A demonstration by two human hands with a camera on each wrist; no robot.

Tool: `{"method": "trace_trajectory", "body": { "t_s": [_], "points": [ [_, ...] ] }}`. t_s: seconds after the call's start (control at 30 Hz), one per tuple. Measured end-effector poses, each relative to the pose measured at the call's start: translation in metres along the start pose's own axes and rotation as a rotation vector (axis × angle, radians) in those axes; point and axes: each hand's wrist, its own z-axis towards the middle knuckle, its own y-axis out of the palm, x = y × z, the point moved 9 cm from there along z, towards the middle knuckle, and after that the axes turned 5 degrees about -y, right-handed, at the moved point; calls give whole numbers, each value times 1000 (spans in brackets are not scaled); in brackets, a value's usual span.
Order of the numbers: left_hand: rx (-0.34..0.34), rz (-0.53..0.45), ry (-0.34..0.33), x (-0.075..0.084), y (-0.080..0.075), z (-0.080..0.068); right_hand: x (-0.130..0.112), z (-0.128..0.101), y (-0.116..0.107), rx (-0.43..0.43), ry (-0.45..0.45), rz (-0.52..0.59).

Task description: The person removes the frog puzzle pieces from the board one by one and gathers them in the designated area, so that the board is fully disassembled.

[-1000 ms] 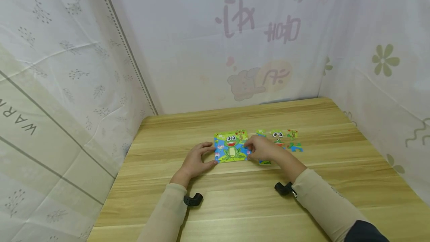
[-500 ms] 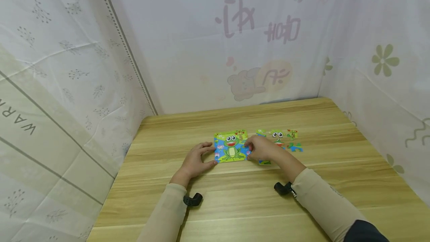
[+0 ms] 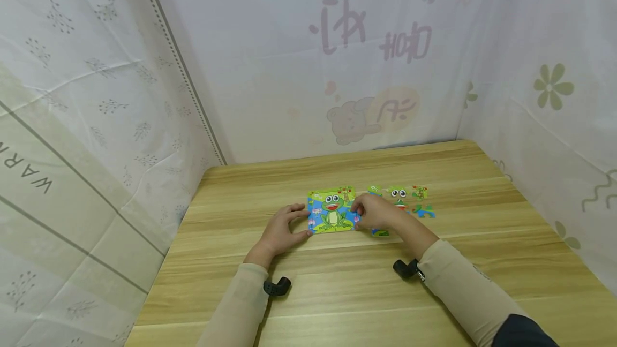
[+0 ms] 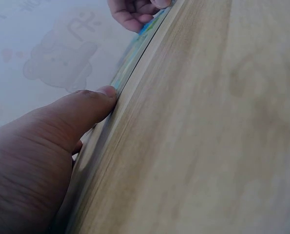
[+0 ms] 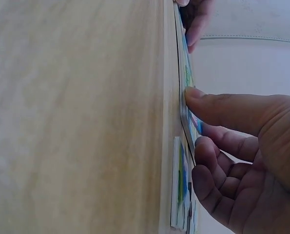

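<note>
hands are seen at either edge of a frog puzzle board [image 3: 331,211] that lies flat on the wooden table [image 3: 337,293], a little left of the table's middle. the board's left edge is met by the left hand [image 3: 281,229]: the thumb tip [image 4: 103,97] is pressed against the near left corner, as shown in the left wrist view, and the fingers [image 3: 296,209] are curved round the far part of that edge, so the board is grasped lightly between thumb and fingers. the right edge is taken by the right hand [image 3: 378,217]; in the right wrist view its thumb [image 5: 218,109] is laid on the board's edge [image 5: 186,97] and the other fingers [image 5: 218,161] are curled in beside it, so that edge is pinched. whether the board is lifted at all cannot be told from the head view.

just right of the board, partly under the right hand, loose puzzle pieces [image 3: 409,200] are spread on the table, among them one with frog eyes [image 3: 398,193] and a blue one [image 3: 424,210]. a thin stack of pieces [image 5: 180,185] is seen edge-on in the right wrist view, close to the curled fingers. black camera mounts [image 3: 277,286] are worn at both wrists, over beige sleeves [image 3: 463,288]. white printed cloth [image 3: 337,58] is hung round the table on three sides.
</note>
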Motion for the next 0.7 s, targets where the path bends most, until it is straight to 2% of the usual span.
{"method": "trace_trajectory", "body": {
  "t_s": [0.7],
  "points": [
    [2, 9, -4, -1, 1, 0, -5, -1, -3, 45, -48, 45]
  ]
}}
